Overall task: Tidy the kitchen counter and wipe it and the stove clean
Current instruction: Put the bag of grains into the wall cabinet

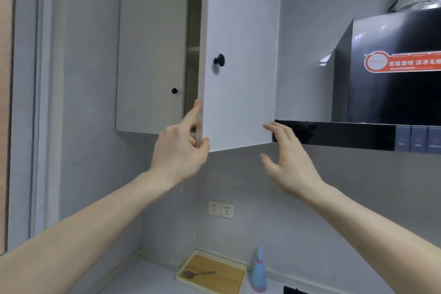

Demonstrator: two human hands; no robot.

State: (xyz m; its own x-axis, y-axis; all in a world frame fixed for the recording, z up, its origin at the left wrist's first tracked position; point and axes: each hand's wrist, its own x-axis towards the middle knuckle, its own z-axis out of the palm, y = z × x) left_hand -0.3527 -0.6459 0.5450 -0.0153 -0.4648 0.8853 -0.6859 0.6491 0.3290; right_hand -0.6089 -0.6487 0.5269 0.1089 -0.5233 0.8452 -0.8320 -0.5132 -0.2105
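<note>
**Up at the wall cabinets: one door ajar, both hands raised to it**

Above the counter, the biggest thing in view is the white wall cabinet. Its right door [241, 55] stands swung partly out, with a dark gap at its left edge showing a bit of shelf inside; what sits in there is too dark to tell. The left door [150, 48] is flat shut. Each door has a small black knob.

To the right is the black range hood [386, 83], cut off by the frame edge. It carries a red-orange sticker [403, 62] with Chinese text, roughly "迅猛劲吸 洁净无…", the rest cropped and the small print blurry. The grey buttons on its lower lip have icons too small to read. A foil duct runs up at the top corner.

The left hand [179, 148] grips the open door's bottom left corner, thumb curled on the front, index finger stretched up along the edge. The right hand [291, 162] hovers by the door's lower right corner, fingers spread and loose, holding nothing.

Down low, the grey counter [143, 277] is barely visible. On it sits a cream tray [238, 277] with a wooden base and a spoon [198, 273] inside, and beside it a blue bottle [258, 274] with a pink base, label unreadable. A double socket [220, 209] sits on the wall above. The stove is just a black sliver at the bottom edge.
</note>
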